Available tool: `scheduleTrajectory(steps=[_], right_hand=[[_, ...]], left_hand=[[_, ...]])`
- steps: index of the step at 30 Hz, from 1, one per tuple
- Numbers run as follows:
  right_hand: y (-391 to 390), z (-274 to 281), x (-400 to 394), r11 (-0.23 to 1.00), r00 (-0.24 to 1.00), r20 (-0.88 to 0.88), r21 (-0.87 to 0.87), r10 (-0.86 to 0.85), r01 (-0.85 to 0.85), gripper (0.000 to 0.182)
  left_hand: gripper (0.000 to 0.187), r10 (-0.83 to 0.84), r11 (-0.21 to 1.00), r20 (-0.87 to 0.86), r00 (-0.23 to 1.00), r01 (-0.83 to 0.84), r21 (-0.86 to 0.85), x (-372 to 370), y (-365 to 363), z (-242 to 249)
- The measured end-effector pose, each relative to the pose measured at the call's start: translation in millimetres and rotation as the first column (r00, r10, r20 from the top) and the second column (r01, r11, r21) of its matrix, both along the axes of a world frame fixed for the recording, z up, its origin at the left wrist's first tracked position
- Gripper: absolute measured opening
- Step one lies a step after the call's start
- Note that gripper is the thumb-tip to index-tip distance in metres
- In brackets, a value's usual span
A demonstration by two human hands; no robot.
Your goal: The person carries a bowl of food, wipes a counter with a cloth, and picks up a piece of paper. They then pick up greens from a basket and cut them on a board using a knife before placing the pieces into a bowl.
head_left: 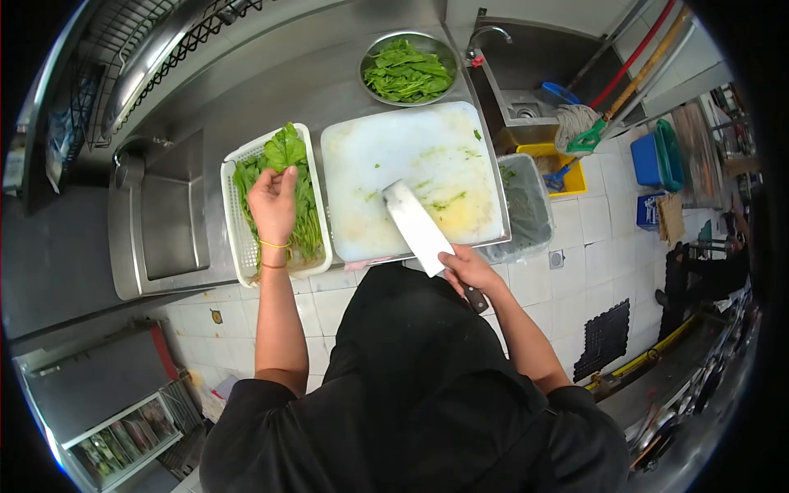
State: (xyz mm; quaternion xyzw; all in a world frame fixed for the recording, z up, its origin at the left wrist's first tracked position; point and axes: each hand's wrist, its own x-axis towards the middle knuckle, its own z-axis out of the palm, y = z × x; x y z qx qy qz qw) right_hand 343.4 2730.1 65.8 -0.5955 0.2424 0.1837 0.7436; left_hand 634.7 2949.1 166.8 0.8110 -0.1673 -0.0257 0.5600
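Over a white basket [233, 197] of leafy greens [306, 205], my left hand [273, 201] pinches a green leaf [285, 148] between its fingers. My right hand [470, 271] is wrapped round the dark handle of a cleaver [417, 228], whose broad blade lies over the lower part of a white cutting board [362, 164]. Bits of green are scattered on the board, mostly near its right side. Behind the board stands a steel bowl [362, 88] filled with cut greens [409, 71].
At the left is a steel sink [173, 214]; another sink [526, 107] with a tap is at the back right. A lined bin [526, 205] stands right of the board, near a yellow bucket [573, 177]. Part of a person [699, 279] shows at the far right.
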Motion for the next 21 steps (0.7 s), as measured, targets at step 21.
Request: scheduleTrajectory(steps=[21], right_hand=[[-144.1, -201.2, -212.3, 0.314, 0.811, -0.584, -0.777, -0.037, -0.545, 0.041]], left_hand=[[0.018, -0.347, 0.846, -0.307, 0.886, 0.437, 0.305, -134.4, -118.0, -33.0]])
